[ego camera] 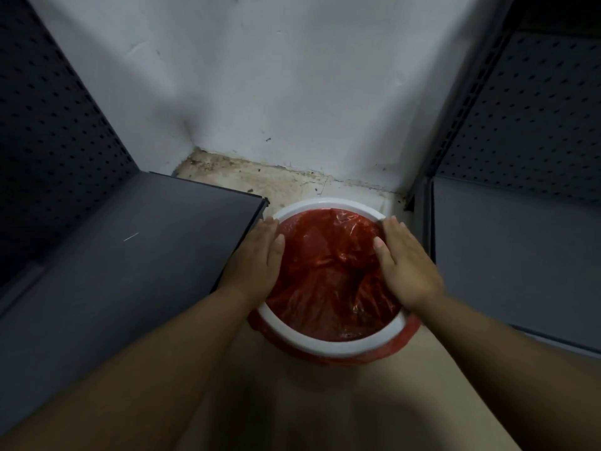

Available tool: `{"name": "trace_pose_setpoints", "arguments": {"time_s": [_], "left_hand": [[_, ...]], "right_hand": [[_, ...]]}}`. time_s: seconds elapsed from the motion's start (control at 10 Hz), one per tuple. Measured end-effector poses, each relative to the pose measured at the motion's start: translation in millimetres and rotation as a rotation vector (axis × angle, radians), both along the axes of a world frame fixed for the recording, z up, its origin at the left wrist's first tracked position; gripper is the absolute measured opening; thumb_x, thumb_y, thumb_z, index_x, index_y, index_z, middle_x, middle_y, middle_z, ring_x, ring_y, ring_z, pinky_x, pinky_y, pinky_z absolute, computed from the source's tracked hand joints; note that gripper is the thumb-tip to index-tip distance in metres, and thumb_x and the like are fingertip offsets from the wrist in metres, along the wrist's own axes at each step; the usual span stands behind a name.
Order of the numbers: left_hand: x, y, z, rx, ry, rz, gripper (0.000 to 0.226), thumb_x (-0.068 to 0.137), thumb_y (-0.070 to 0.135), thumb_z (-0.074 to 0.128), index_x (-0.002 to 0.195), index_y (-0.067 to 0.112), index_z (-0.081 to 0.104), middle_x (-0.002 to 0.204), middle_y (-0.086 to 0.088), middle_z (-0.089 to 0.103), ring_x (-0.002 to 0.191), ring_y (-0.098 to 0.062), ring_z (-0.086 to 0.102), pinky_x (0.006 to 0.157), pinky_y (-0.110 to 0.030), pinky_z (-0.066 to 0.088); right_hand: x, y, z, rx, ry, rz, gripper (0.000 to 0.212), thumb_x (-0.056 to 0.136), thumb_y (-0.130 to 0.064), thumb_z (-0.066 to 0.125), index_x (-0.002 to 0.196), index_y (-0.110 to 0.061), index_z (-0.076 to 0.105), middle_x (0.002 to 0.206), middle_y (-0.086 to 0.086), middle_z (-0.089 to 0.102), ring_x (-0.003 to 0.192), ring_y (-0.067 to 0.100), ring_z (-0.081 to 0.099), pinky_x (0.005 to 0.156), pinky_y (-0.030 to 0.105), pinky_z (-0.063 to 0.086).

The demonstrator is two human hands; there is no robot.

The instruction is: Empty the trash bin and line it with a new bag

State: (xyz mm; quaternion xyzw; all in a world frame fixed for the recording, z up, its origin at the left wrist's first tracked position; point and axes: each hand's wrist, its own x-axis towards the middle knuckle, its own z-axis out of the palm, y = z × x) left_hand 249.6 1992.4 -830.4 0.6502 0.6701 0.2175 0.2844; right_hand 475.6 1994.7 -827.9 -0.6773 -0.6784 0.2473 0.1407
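1. Trash bin (328, 348): we find it on the floor (292, 183) in a corner, between two dark shelves (130, 249).
2. Red bag (328, 271): lines the inside, its edge folded out under the white rim ring.
3. Left hand (257, 255), right hand (406, 258): apart, fingers straight, each pressing flat on an opposite side of the rim.
4. Progress: we judge the lining nearly done; only seating the ring remains.
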Motion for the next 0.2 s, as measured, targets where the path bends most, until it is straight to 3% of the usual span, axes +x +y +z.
{"name": "trace_pose_setpoints", "arguments": {"time_s": [0.1, 0.2], "left_hand": [[-4, 5, 22, -0.050, 0.000, -0.015, 0.050, 0.102, 0.032, 0.022, 0.149, 0.018, 0.021, 0.161, -0.002, 0.012, 0.148, -0.015, 0.003, 0.117, -0.030, -0.003], [-8, -2, 67, -0.060, -0.112, 0.114, 0.049, 0.101, 0.037, 0.020, 0.149, 0.025, 0.022, 0.160, 0.004, 0.013, 0.148, -0.017, 0.005, 0.118, -0.033, 0.005]], "right_hand": [[2, -2, 43, -0.137, 0.299, -0.062, 0.057, 0.100, -0.045, 0.017, 0.151, -0.021, 0.009, 0.161, -0.003, 0.003, 0.147, 0.013, 0.002, 0.118, 0.037, 0.004], [5, -9, 112, -0.062, 0.627, -0.326, 0.053, 0.098, -0.053, 0.016, 0.148, -0.035, 0.022, 0.159, -0.007, 0.016, 0.145, 0.012, 0.017, 0.118, 0.039, 0.011]]}}
